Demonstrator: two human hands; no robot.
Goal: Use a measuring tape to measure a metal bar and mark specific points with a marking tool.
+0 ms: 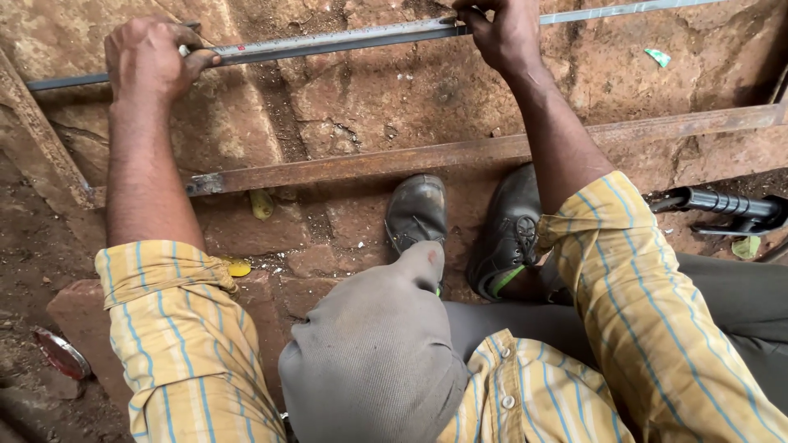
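Knee (373, 361) bent up close; beyond, tape (345, 39) is pinned on bar (74, 81), pinched by left hand (148, 61), right hand (501, 33).

The floor (394, 107) is rough reddish stone slabs with dirt in the cracks. A rusty steel bar (460, 154) lies across its middle, a grey metal bar (345, 41) at twelve o'clock, yellow scraps (261, 203) near the centre, a black tool (730, 209) at three o'clock.

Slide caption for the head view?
Both hands, left and right, press a measuring tape along a steel bar.
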